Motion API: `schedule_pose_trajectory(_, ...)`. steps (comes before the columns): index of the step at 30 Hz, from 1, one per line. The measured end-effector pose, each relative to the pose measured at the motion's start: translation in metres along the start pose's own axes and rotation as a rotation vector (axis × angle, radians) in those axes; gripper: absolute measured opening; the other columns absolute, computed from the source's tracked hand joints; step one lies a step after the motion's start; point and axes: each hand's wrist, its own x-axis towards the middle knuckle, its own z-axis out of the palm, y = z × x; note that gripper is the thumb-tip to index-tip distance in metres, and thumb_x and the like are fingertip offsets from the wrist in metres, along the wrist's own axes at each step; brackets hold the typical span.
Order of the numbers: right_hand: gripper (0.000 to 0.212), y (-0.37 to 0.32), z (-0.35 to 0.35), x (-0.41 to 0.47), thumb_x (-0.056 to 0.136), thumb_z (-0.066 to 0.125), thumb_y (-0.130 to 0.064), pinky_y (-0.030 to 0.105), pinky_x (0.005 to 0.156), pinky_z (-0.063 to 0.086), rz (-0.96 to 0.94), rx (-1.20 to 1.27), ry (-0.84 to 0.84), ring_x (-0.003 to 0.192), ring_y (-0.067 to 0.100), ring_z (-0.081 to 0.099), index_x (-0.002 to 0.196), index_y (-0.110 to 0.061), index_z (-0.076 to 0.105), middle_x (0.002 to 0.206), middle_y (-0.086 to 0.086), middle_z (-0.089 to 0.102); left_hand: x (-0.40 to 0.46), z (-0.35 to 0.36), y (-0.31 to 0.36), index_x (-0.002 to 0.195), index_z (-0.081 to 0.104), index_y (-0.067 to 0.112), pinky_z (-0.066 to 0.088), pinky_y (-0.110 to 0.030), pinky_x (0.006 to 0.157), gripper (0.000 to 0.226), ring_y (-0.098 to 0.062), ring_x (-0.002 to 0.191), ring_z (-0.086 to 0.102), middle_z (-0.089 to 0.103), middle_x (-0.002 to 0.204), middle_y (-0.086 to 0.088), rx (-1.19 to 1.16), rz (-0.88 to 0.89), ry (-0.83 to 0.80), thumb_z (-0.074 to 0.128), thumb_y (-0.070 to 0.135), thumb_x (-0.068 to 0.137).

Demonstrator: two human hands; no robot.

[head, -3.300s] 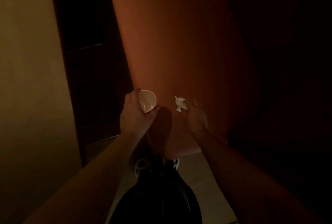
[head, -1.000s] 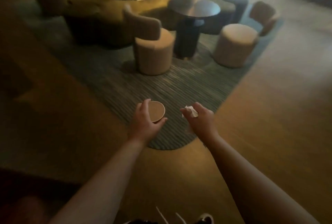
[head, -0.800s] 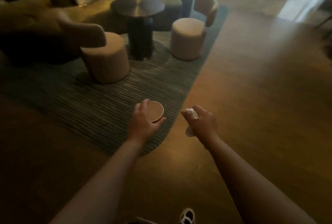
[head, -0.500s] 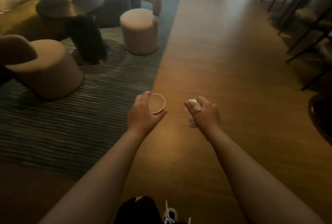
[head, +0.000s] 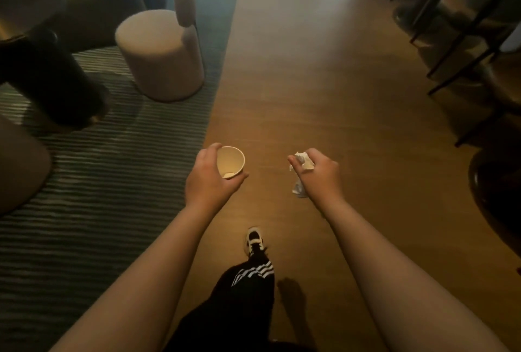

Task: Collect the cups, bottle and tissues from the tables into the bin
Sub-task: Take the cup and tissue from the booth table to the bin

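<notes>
Left hand (head: 210, 179): you are gripping the cup (head: 230, 162), fingers curled round its wall, mouth tilted toward you.
Right hand (head: 317, 172): you are clenching the tissues (head: 303, 160) in a closed fist; an end is hanging below.
Position: both are being held over the floor (head: 324, 83), beside the rug (head: 112, 168).
Foot: your shoe (head: 255, 239) is stepping forward.

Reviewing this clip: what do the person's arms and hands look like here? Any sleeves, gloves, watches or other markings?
Both forearms are bare up to the frame edge: no sleeves in view. The left hand and right hand wear no gloves, and no rings, watch or bracelet show at the wrists. The light is dim, so finer marks cannot be told.
</notes>
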Motion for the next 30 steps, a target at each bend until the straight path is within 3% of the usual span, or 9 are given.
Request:
schedule_pose_trajectory(8,0.033,-0.036,-0.011,0.269,0.086,0.060,-0.050,0.027,0.048,0.038,0.021,-0.005,-0.011,0.061,0.010,0.054,0.074,-0.020,0.056,0.066,-0.008,0.059,0.266,0.065,0.056,0.132,0.040,0.029,0.038,-0.026,0.073,0.084,-0.012,0.102,0.052,0.051,0.123,0.007,0.028,-0.014,-0.049,0.071,0.065,0.062)
schedule_pose_trajectory(15,0.035,-0.029,-0.013,0.508,0.086,0.058,-0.052,0.031,0.051,0.043,0.017,-0.052,0.010,0.062,0.014,0.057,0.072,-0.021,0.055,0.065,-0.007,0.060,0.482,0.144,0.092,0.133,0.043,0.024,0.044,-0.031,0.078,0.082,-0.018,0.105,0.053,0.051,0.124,0.003,-0.007,-0.002,-0.063,0.077,0.056,0.065)
schedule_pose_trajectory(20,0.033,-0.026,-0.004,0.727,0.088,0.056,-0.052,0.034,0.055,0.046,-0.071,-0.100,-0.027,0.066,0.017,0.059,0.077,-0.022,0.058,0.070,-0.005,0.063,0.667,0.221,0.115,0.134,0.043,0.023,0.041,-0.029,0.077,0.081,-0.018,0.107,0.053,0.051,0.125,0.003,0.012,-0.006,-0.018,0.077,0.055,0.067)
schedule_pose_trajectory(24,0.033,-0.045,-0.007,0.900,0.088,0.056,-0.050,0.029,0.050,0.038,-0.145,-0.111,-0.066,0.067,0.018,0.056,0.077,-0.019,0.058,0.072,-0.002,0.061,0.814,0.263,0.142,0.133,0.042,0.023,0.041,-0.029,0.075,0.082,-0.019,0.106,0.053,0.051,0.124,0.001,0.038,-0.064,0.031,0.076,0.057,0.066)
schedule_pose_trajectory(30,0.036,-0.080,0.000,1.092,0.087,0.059,-0.048,0.032,0.053,0.036,-0.142,-0.073,-0.100,0.066,0.023,0.054,0.067,-0.019,0.049,0.068,0.001,0.058,0.991,0.291,0.169,0.133,0.043,0.021,0.041,-0.029,0.076,0.082,-0.019,0.108,0.052,0.051,0.125,0.001,0.035,-0.127,0.074,0.076,0.056,0.067)
